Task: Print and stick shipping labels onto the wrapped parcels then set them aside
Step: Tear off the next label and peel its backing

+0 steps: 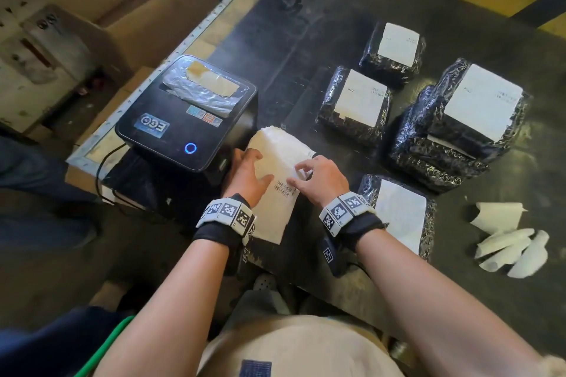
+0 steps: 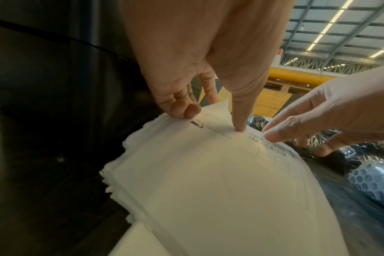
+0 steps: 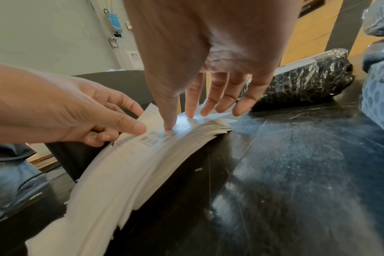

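A thick stack of white label sheets is held tilted beside the black label printer; a barcode shows on its top sheet. My left hand grips the stack's left edge, thumb on top and fingers curled beneath. My right hand has its thumb pressed on the top sheet, with straight fingers touching the far edge. Black bubble-wrapped parcels with white labels lie to the right, and one sits close by my right wrist.
The dark table carries curled white backing scraps at the right. Cardboard boxes stand beyond the table's left edge. The printer's cable loops off its near left side.
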